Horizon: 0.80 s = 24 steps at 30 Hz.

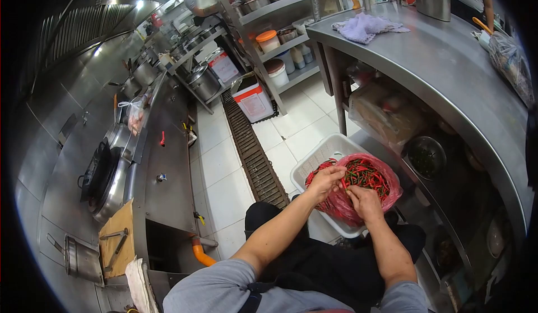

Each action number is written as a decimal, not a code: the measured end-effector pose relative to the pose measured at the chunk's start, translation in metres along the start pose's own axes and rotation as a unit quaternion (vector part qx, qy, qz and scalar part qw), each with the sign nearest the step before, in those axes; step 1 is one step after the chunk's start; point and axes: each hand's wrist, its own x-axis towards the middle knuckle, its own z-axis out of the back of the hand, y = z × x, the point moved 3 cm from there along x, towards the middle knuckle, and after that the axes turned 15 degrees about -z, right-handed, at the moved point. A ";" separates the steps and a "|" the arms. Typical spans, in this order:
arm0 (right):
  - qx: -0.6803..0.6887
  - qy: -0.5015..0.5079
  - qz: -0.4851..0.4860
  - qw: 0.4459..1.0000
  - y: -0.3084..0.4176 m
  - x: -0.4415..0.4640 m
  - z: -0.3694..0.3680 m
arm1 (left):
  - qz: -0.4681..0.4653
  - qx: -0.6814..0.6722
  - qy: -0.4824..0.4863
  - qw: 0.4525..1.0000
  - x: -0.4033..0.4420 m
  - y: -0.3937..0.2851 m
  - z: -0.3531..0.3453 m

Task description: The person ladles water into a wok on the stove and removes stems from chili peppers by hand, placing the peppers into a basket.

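Between my knees, a pink plastic bag [392,192] full of red and dark green chili peppers [370,175] sits in a white perforated plastic basket [320,151]. More red chilies lie in the basket to the left of the bag. My left hand [327,182] is closed in a pinch above the bag's left side. My right hand [366,203] is closed just right of it, over the bag's front. A small red chili pepper [343,183] spans the gap between my fingertips, apparently held by both hands. The inner fingers of both hands are partly hidden.
On the right, a steel counter [448,66] carries a lilac cloth [370,28]; a metal bowl [426,157] stands on its lower shelf. A floor drain grate [252,156] runs along the left, beside the stove and wok [106,181]. Shelves with pots and tubs stand ahead.
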 end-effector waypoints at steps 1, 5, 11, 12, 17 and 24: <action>-0.003 -0.004 -0.001 1.000 0.000 -0.001 -0.002 | -0.001 -0.007 -0.005 1.000 -0.002 0.001 0.002; 0.024 0.003 0.035 0.999 -0.002 -0.003 -0.006 | -0.001 0.006 0.006 1.000 -0.001 0.007 0.005; -0.010 0.024 0.073 0.997 -0.002 -0.012 -0.015 | 0.016 -0.019 -0.014 1.000 0.001 0.021 -0.005; -0.010 0.019 0.071 0.997 -0.002 -0.011 -0.014 | 0.014 -0.012 -0.011 1.000 0.003 0.024 -0.002; 0.020 -0.007 0.044 0.999 -0.004 -0.010 0.000 | 0.021 0.011 -0.012 1.000 -0.002 0.013 0.005; 0.045 -0.029 0.044 0.998 -0.004 -0.013 0.004 | 0.024 0.003 -0.016 1.000 -0.006 0.007 0.010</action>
